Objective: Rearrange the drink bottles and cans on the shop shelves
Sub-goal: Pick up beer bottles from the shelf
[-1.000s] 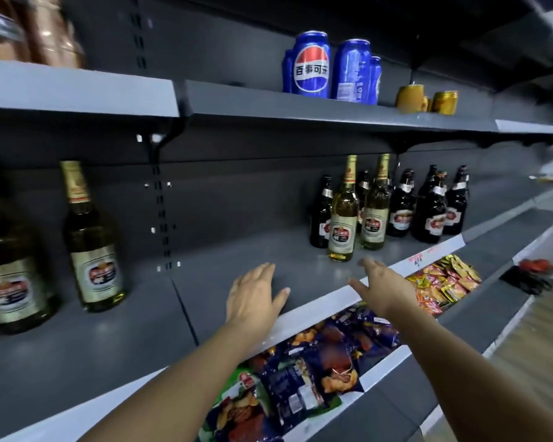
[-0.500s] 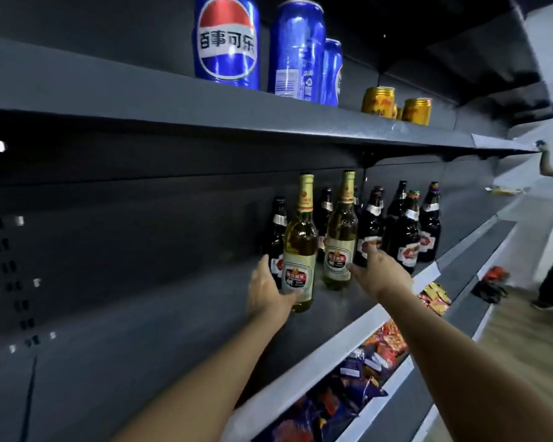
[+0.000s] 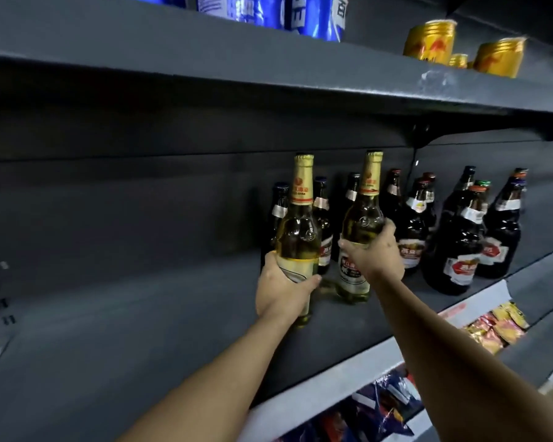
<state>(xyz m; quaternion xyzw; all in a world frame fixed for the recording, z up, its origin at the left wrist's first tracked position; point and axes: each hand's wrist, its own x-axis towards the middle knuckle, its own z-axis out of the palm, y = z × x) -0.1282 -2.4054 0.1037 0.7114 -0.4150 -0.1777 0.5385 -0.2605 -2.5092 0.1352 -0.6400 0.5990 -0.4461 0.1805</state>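
My left hand (image 3: 283, 290) wraps the label of the left gold-necked bottle (image 3: 297, 237), my right hand (image 3: 375, 255) the right gold-necked bottle (image 3: 363, 224); both upright on the middle shelf (image 3: 173, 314), just ahead of the dark bottles (image 3: 454, 247), open space leftward.

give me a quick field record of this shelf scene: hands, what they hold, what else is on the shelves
left hand: left hand grips the left gold-foil beer bottle at its label
right hand: right hand grips the right gold-foil beer bottle at its body
middle shelf: dark brown beer bottles stand behind and to the right on the grey shelf
top shelf: blue Pepsi cans, gold cans
bottom shelf: snack packets
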